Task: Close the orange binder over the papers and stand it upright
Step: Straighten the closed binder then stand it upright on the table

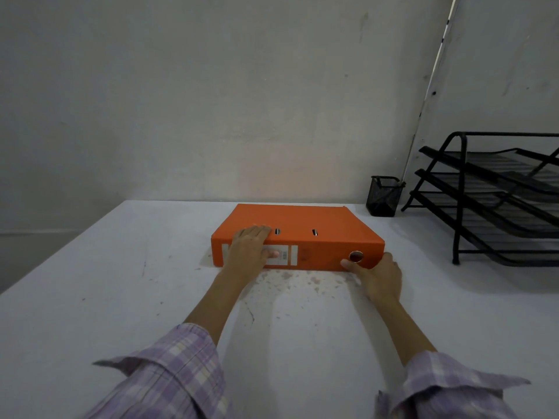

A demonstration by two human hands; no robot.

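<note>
The orange binder (305, 225) lies flat and closed on the white table (90, 282), its spine facing me with a white label and a metal finger ring. No papers show. My left hand (251, 246) grips the spine's left part, fingers on the top cover, thumb on the label. My right hand (378, 275) holds the spine's lower right corner, thumb beside the ring, fingers around the right end.
A black mesh pen cup (383, 196) stands behind the binder at the right. A black three-tier wire tray rack (496, 198) fills the table's right side. A thin white rod (429, 86) leans against the wall. The wall runs close behind the table.
</note>
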